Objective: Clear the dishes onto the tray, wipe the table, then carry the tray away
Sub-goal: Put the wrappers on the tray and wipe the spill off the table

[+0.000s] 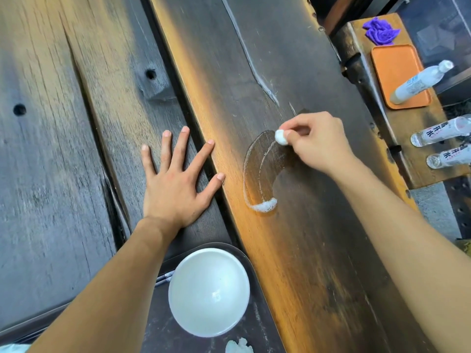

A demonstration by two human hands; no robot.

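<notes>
My right hand (316, 141) pinches a small white wad of tissue (281, 137) against the dark wooden table (254, 59). A curved wet smear (265, 169) runs from the wad down to a patch of white foam (265, 206). My left hand (175, 179) lies flat on the table with fingers spread, holding nothing. Near the bottom edge a dark tray (244, 256) carries a white bowl (208, 291), with a pen (164, 277) beside it and a crumpled tissue (238, 346) below.
On a side bench at the right sit an orange tray (392, 64) with a tipped bottle (420, 81), a purple cloth (379, 30) and two clear water bottles (443, 131), (451, 157). Gaps run between the table planks on the left.
</notes>
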